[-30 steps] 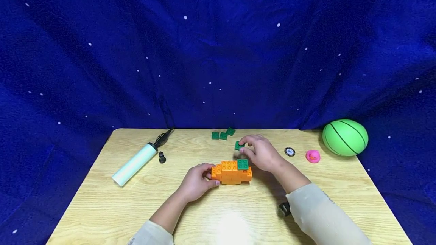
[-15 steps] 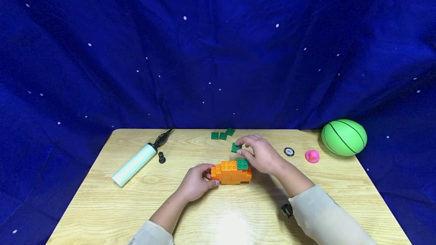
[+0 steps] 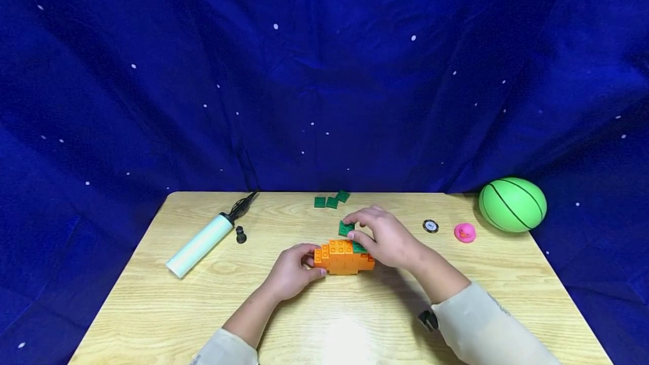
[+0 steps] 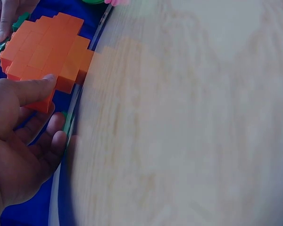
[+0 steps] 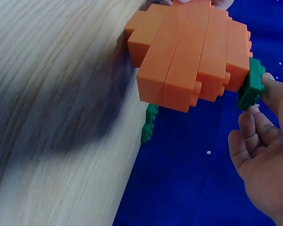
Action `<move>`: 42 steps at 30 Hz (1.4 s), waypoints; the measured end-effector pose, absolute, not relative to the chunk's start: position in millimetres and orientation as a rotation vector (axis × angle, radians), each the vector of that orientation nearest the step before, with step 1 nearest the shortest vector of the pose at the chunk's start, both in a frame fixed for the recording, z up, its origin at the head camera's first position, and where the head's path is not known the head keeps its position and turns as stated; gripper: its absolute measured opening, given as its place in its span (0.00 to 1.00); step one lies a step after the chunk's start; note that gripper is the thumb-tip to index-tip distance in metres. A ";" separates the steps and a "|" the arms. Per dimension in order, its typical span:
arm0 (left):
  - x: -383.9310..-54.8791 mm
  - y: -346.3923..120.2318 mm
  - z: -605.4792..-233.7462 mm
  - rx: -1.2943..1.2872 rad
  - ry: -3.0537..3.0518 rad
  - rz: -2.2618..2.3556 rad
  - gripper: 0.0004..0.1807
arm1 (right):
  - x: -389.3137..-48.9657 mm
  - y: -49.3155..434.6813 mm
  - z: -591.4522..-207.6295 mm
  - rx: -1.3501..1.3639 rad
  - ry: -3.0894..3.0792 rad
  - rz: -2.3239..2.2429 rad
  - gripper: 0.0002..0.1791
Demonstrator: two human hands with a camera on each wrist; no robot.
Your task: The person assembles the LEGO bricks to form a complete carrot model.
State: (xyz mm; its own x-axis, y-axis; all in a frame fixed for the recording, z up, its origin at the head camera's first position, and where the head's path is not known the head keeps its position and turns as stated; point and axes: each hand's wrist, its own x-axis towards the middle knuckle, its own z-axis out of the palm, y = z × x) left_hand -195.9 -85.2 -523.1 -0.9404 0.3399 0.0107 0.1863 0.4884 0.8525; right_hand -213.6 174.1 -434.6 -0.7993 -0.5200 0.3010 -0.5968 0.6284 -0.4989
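My left hand point(image 3: 290, 274) grips the left end of an orange brick model point(image 3: 343, 263), thumb along its near side. The model stands upright with stepped ends and studs on top. A green brick point(image 3: 358, 248) sits on its top right, partly covered by my right hand point(image 3: 389, 239). Between thumb and fingers, my right hand pinches another green brick point(image 3: 345, 228), just behind and above the model's top. From the right wrist view, green brickwork point(image 5: 254, 82) shows at the thumb, beside the model's studded top point(image 5: 237, 52).
Several green bricks point(image 3: 332, 203) lie at the table's back edge. Left are a white hand pump point(image 3: 203, 244) and a black chess pawn point(image 3: 240, 235). Right are a poker chip point(image 3: 430, 226), a pink rubber duck point(image 3: 465, 232) and a green ball point(image 3: 513, 205). A black object point(image 3: 428, 320) shows beside the right sleeve.
My right hand has brought the pinched green brick left and toward me, closer to the model's top. It now partly covers the fitted green brick. My left hand stays in place.
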 end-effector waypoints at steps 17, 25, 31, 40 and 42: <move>-196.0 -85.9 -523.8 0.474 2.579 1.426 0.26 | -203.9 171.1 -438.8 1.048 -2.745 0.792 0.17; -197.1 -85.5 -522.7 0.452 2.570 1.421 0.26 | -201.7 171.0 -438.2 1.083 -2.720 0.728 0.16; -197.5 -85.1 -522.9 0.458 2.568 1.427 0.26 | -199.0 170.7 -437.1 1.098 -2.704 0.714 0.16; -196.4 -86.1 -523.3 0.465 2.569 1.431 0.25 | -196.8 170.7 -437.6 1.073 -2.738 0.698 0.16; -195.9 -86.1 -523.1 0.459 2.565 1.433 0.25 | -196.8 170.6 -438.5 1.069 -2.739 0.704 0.16</move>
